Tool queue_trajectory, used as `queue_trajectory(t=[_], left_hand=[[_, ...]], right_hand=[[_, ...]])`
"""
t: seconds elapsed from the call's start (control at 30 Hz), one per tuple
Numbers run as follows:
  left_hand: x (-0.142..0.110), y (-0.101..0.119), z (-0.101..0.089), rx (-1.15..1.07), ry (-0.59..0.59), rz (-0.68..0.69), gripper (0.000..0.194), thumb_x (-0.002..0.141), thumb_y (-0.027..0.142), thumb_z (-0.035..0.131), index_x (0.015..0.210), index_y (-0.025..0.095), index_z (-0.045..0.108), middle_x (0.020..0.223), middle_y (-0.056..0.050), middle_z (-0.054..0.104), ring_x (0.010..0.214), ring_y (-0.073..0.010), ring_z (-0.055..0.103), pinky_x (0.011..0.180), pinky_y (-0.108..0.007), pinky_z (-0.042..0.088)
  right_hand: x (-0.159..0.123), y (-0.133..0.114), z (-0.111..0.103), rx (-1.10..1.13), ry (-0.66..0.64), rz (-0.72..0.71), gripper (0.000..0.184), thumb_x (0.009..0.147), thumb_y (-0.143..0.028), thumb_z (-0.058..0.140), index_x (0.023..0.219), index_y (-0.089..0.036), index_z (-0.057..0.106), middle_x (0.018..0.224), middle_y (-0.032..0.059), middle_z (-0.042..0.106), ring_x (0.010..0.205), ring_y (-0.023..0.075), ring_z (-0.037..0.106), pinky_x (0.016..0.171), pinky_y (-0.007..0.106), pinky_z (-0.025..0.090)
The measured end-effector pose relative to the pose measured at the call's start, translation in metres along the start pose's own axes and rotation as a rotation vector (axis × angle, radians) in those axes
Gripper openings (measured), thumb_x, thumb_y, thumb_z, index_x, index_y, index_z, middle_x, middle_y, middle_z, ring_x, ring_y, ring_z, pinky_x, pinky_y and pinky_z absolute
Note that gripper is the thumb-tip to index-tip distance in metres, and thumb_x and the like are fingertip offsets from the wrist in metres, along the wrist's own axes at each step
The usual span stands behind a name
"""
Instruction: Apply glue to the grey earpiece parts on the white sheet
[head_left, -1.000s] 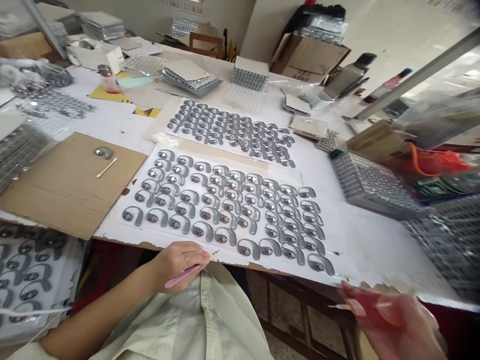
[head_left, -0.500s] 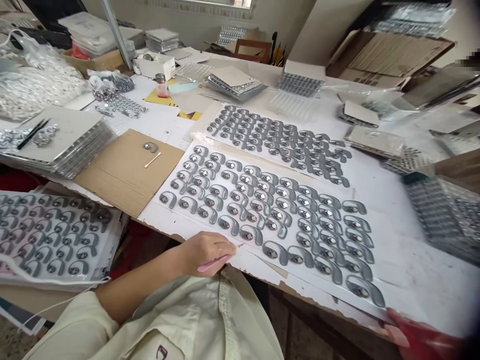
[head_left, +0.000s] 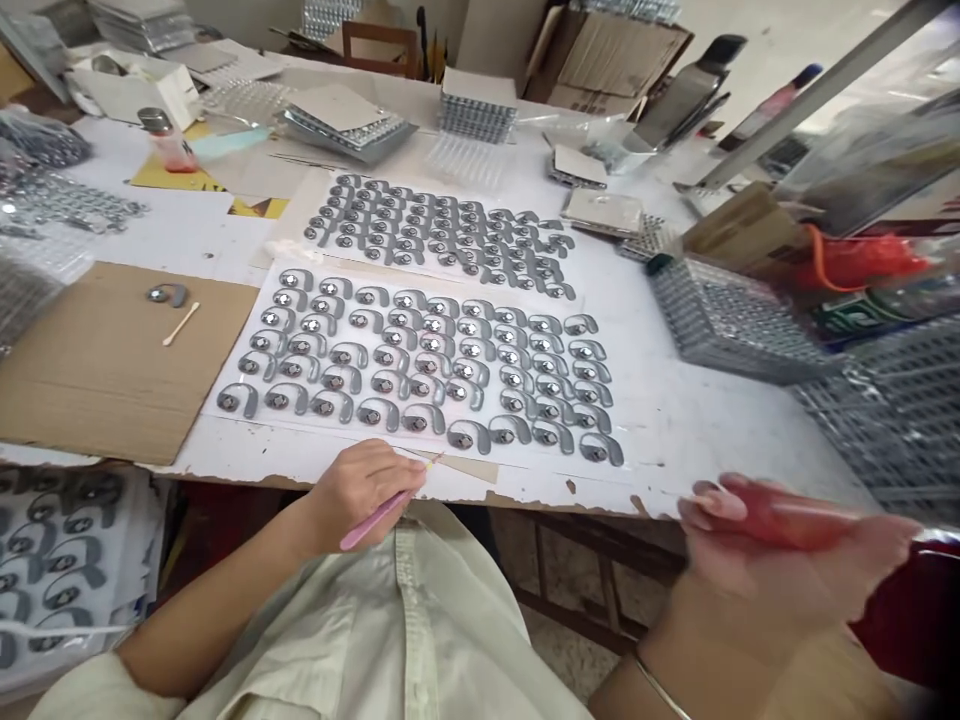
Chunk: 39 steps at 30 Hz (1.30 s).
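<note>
In my left hand (head_left: 360, 490) is a thin pink-handled paintbrush (head_left: 379, 520), its fine tip pointing right near the table's front edge. My right hand (head_left: 772, 590), a bangle on its wrist, is closed around a red, see-through bottle-like thing (head_left: 802, 520) past the table edge; blur hides its details. In front of my hands a white sheet (head_left: 202, 425) bears rows of grey hook-shaped metal pieces (head_left: 424, 418) with shiny round parts. Behind it lies another sheet of similar pieces (head_left: 450, 235).
On the left, brown cardboard (head_left: 97, 370) carries a single piece (head_left: 165, 294) and a cotton swab (head_left: 181, 324). A small jar (head_left: 166, 140) stands behind. Stacked clear trays (head_left: 739, 320) are at right, a dark red object (head_left: 907, 610) at lower right. More pieces lie on a sheet (head_left: 127, 560) at lower left.
My view has turned to the right, so the table's things appear further left. My right hand with the red thing has come further into view. My left hand still holds the paintbrush.
</note>
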<state>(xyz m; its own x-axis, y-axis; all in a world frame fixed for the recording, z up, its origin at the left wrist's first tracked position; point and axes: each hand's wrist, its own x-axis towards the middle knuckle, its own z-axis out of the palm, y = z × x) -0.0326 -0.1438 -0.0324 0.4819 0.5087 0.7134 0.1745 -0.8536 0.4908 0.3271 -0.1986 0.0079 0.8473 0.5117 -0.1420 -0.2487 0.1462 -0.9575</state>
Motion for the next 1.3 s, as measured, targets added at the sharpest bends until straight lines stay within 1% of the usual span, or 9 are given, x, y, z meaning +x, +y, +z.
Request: queue_trajectory(t=[0.03, 0.13, 0.23, 0.37, 0.53, 0.7, 0.83, 1.1, 1.3], left_hand=[[0.004, 0.001, 0.005, 0.016, -0.004, 0.013, 0.022, 0.081, 0.002, 0.058, 0.1, 0.014, 0.061, 0.092, -0.01, 0.073, 0.077, -0.0159, 0.069, 0.067, -0.028, 0.056], [0.014, 0.004, 0.018, 0.067, -0.013, 0.034, 0.021, 0.082, 0.003, 0.057, 0.099, 0.014, 0.062, 0.09, -0.01, 0.073, 0.076, -0.0162, 0.069, 0.063, -0.027, 0.055], [0.017, 0.006, 0.027, 0.102, 0.003, 0.026, 0.021, 0.08, 0.002, 0.058, 0.098, 0.014, 0.062, 0.089, -0.011, 0.073, 0.073, -0.0169, 0.069, 0.062, -0.028, 0.055], [0.014, 0.005, 0.033, 0.1, 0.022, 0.012, 0.022, 0.079, 0.001, 0.059, 0.098, 0.013, 0.062, 0.089, -0.012, 0.073, 0.072, -0.017, 0.069, 0.06, -0.028, 0.055], [0.013, 0.003, 0.036, 0.135, 0.002, -0.013, 0.02, 0.08, 0.001, 0.059, 0.096, 0.012, 0.062, 0.09, -0.011, 0.073, 0.072, -0.0167, 0.068, 0.059, -0.028, 0.053], [0.014, 0.002, 0.036, 0.19, -0.022, 0.035, 0.019, 0.079, -0.001, 0.059, 0.094, 0.009, 0.061, 0.086, -0.013, 0.072, 0.066, -0.0166, 0.064, 0.054, -0.028, 0.049], [0.016, 0.004, 0.035, 0.261, -0.07, 0.104, 0.016, 0.081, 0.0, 0.054, 0.093, 0.009, 0.062, 0.087, -0.013, 0.071, 0.063, -0.0155, 0.059, 0.052, -0.028, 0.044], [0.021, 0.013, 0.04, 0.419, -0.142, 0.12, 0.014, 0.085, 0.003, 0.049, 0.081, 0.008, 0.061, 0.078, -0.012, 0.068, 0.059, -0.0166, 0.056, 0.051, -0.031, 0.036], [0.021, 0.015, 0.042, 0.478, -0.169, 0.122, 0.019, 0.088, 0.004, 0.046, 0.077, 0.009, 0.061, 0.074, -0.011, 0.067, 0.057, -0.0162, 0.055, 0.051, -0.031, 0.037]], right_hand=[[-0.006, 0.004, 0.012, 0.04, -0.043, -0.059, 0.058, 0.056, -0.079, 0.059, 0.048, -0.022, 0.054, 0.051, 0.0017, 0.051, 0.04, 0.0107, 0.049, 0.03, 0.023, 0.035], [-0.027, 0.019, 0.056, 0.053, -0.256, 0.065, 0.063, 0.046, -0.08, 0.066, 0.06, -0.019, 0.062, 0.056, 0.0017, 0.058, 0.038, 0.0089, 0.05, 0.028, 0.019, 0.033], [-0.043, 0.032, 0.094, 0.073, -0.439, 0.041, 0.053, 0.054, -0.07, 0.072, 0.07, -0.02, 0.063, 0.072, 0.0008, 0.062, 0.047, 0.0117, 0.059, 0.029, 0.019, 0.035], [-0.053, 0.047, 0.118, 0.079, -0.636, -0.004, 0.036, 0.066, -0.055, 0.071, 0.083, -0.023, 0.063, 0.082, -0.001, 0.061, 0.051, 0.0091, 0.058, 0.033, 0.019, 0.037], [-0.06, 0.059, 0.123, 0.059, -0.631, -0.065, 0.043, 0.064, -0.051, 0.075, 0.097, -0.028, 0.059, 0.076, -0.0036, 0.06, 0.052, 0.0094, 0.056, 0.035, 0.019, 0.037], [-0.066, 0.067, 0.119, 0.002, -0.609, -0.32, 0.036, 0.072, -0.058, 0.067, 0.084, -0.025, 0.063, 0.074, -0.0006, 0.06, 0.067, 0.0139, 0.059, 0.057, 0.028, 0.049], [-0.069, 0.072, 0.115, -0.099, -0.652, -0.558, 0.032, 0.079, -0.056, 0.06, 0.078, -0.024, 0.064, 0.071, 0.0014, 0.059, 0.071, 0.0184, 0.059, 0.069, 0.037, 0.049], [-0.07, 0.078, 0.112, -0.151, -0.783, -0.805, 0.021, 0.081, -0.044, 0.063, 0.085, -0.024, 0.065, 0.072, 0.0023, 0.062, 0.064, 0.0185, 0.056, 0.058, 0.036, 0.044], [-0.07, 0.079, 0.113, -0.187, -0.84, -0.854, 0.018, 0.081, -0.039, 0.065, 0.086, -0.021, 0.064, 0.069, 0.0016, 0.062, 0.06, 0.0173, 0.055, 0.055, 0.035, 0.043]])
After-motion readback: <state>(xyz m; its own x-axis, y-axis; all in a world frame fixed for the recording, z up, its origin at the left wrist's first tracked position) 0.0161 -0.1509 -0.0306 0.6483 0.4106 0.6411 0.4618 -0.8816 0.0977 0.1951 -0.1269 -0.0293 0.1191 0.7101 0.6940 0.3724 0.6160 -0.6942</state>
